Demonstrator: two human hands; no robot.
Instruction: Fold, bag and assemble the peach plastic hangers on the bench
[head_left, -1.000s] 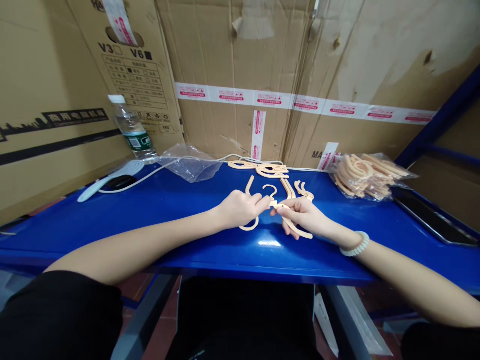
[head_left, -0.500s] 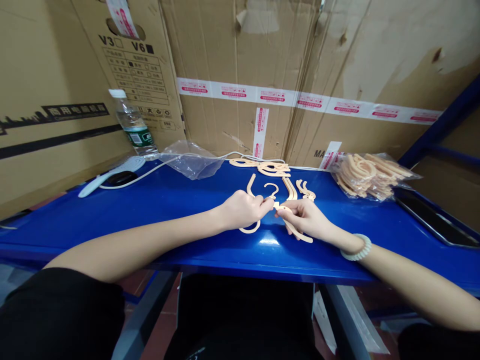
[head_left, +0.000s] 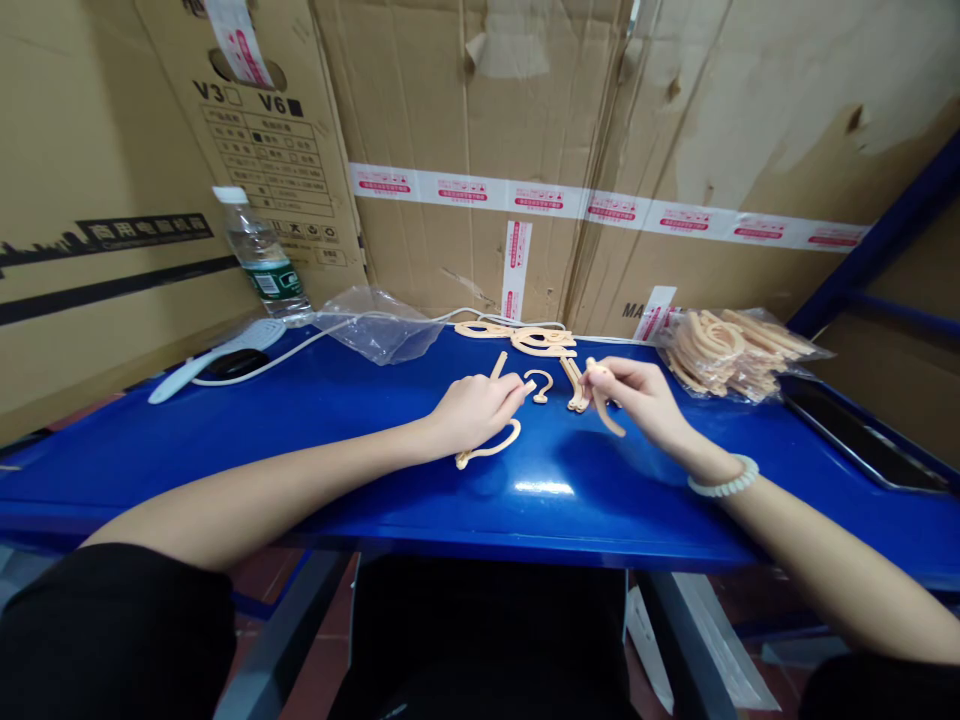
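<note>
My left hand (head_left: pixel 480 412) is closed on a peach plastic hanger piece; its curved hook (head_left: pixel 501 442) shows below the fingers and a straight end sticks out above. A small pale tip also shows at the thumb and forefinger. My right hand (head_left: pixel 637 400), with a beaded bracelet on the wrist, pinches a curved hanger arm (head_left: pixel 609 418) just above the table, apart from the left hand. Between the hands lies a loose hanger hook (head_left: pixel 548 378). Several hanger arms (head_left: pixel 571 378) lie beside it, partly hidden by the right hand.
Behind lie folded hangers (head_left: pixel 541 342). A clear bag of hanger parts (head_left: pixel 724 350) and a phone (head_left: pixel 862 435) are on the right. To the left are a bottle (head_left: pixel 271 280), a light-blue brush (head_left: pixel 214 362), a cable and an unfilled plastic bag (head_left: pixel 379 330). Cardboard stands behind the blue table (head_left: pixel 420 505).
My hands were together at the hanger pieces and are now apart. The right hand has moved up and right with the hanger arm. The left has shifted slightly left, its piece turned.
</note>
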